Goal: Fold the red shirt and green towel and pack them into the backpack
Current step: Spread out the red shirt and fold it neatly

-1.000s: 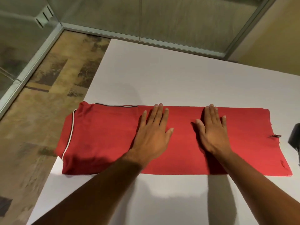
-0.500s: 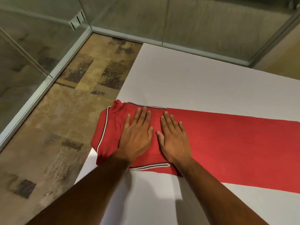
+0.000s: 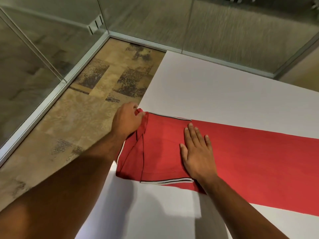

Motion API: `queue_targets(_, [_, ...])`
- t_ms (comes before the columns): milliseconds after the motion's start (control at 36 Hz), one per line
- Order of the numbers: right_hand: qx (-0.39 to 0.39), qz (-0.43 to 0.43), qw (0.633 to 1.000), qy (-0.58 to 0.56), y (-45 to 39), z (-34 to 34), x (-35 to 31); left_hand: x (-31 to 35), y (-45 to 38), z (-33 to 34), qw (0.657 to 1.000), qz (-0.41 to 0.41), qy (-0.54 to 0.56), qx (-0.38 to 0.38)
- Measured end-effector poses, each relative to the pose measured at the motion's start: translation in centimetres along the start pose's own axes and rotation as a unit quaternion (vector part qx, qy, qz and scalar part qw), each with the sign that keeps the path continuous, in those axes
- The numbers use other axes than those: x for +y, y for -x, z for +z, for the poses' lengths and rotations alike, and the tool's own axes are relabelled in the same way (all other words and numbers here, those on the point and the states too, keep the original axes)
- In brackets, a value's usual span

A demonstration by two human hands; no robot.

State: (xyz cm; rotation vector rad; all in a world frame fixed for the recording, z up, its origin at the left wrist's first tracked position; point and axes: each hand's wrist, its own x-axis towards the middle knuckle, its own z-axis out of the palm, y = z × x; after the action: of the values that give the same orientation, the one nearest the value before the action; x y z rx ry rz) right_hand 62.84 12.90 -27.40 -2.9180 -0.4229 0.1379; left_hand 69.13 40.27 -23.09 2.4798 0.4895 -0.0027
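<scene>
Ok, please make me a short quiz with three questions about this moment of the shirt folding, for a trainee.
1. True or false: the right hand lies flat on the red shirt.
2. Which part of the shirt is in the grip of the left hand?
A. the far corner at the table edge
B. the near striped hem
C. the middle
3. Fill in: the shirt lies on a white ____.

Key:
1. True
2. A
3. table
</scene>
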Motion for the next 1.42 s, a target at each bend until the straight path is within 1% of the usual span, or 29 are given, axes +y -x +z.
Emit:
queue_targets(56, [-0.007,0.008,1.000,0.000,-0.1,-0.3,-0.4,0.1,-0.6,-0.2,0.998,-0.031,0.053,-0.010])
queue_targets(111, [0.006,0.021,1.000,0.005,-0.4,-0.9,-1.3,0.0,-1.0,-0.4,0.994,-0.051,0.099,-0.013])
queue_targets(167, [0.040,0.022,0.999,0.001,-0.8,-1.5,-2.6,-0.2,-1.2,-0.5,0.992,-0.045,0.118,-0.029])
queue_targets(222, [0.055,0.001,0.998,-0.022,-1.6,-1.8,-4.2,-0.6,-1.4,-0.4,0.992,-0.022,0.113,-0.041])
queue_targets(306, [0.026,-0.069,0.994,-0.086,-3.4,-1.7,-6.5,-1.2,-1.9,0.0,0.993,-0.013,0.116,-0.024])
queue_targets(361, [-0.010,-0.105,0.987,-0.123,-4.5,-1.1,-7.5,-1.6,-2.1,0.1,0.989,-0.033,0.143,-0.008])
queue_targets(417, [-0.036,-0.110,0.987,-0.116,-4.9,-0.2,-8.1,-2.0,-2.4,0.2,0.983,-0.065,0.174,-0.005])
queue_targets(500, [-0.032,-0.092,0.992,-0.075,-4.8,0.9,-8.2,-2.6,-3.0,0.5,0.972,-0.103,0.209,-0.010])
queue_targets(611, [-0.028,-0.090,0.994,-0.062,-4.7,1.0,-8.3,-2.4,-3.5,0.6,0.972,-0.117,0.202,-0.006])
queue_targets(667, [-0.028,-0.091,0.994,-0.059,-4.7,0.9,-8.3,-1.9,-3.3,0.5,0.979,-0.100,0.175,-0.007])
queue_targets(750, [-0.025,-0.092,0.994,-0.057,-4.6,1.0,-8.4,-1.7,-2.7,0.4,0.994,-0.043,0.102,0.007])
queue_targets(833, [-0.021,-0.091,0.994,-0.051,-4.6,1.1,-8.4,-1.6,-2.3,0.5,0.998,0.005,0.054,0.021])
queue_targets(889, [-0.022,-0.090,0.994,-0.051,-4.6,1.1,-8.4,-1.5,-2.0,0.5,0.999,0.016,0.039,0.026])
queue_targets(972, [-0.030,-0.089,0.994,-0.050,-4.6,0.9,-8.4,-1.4,-1.2,0.3,0.998,0.025,0.034,0.052])
queue_targets(1111, [-0.053,-0.090,0.992,-0.073,-4.9,0.7,-8.2,-1.2,2.0,-0.3,0.989,0.054,0.062,0.125])
queue_targets(1167, [-0.059,-0.088,0.990,-0.095,-5.0,0.6,-8.1,-1.2,4.3,-0.7,0.985,0.065,0.068,0.141])
queue_targets(1250, [-0.074,-0.079,0.983,-0.149,-4.8,0.0,-8.2,-2.6,8.2,-0.1,0.985,0.074,0.059,0.146])
queue_targets(1278, [-0.064,-0.082,0.983,-0.153,-4.5,-0.2,-8.3,-3.4,9.4,0.3,0.985,0.067,0.052,0.150])
queue_targets(1333, [-0.024,-0.102,0.987,-0.124,-3.3,-0.6,-8.9,-4.6,11.9,0.8,0.982,0.063,0.040,0.171])
queue_targets(1417, [0.025,-0.127,0.988,-0.082,-1.2,-0.1,-9.8,-5.7,15.0,1.2,0.970,0.120,0.007,0.210])
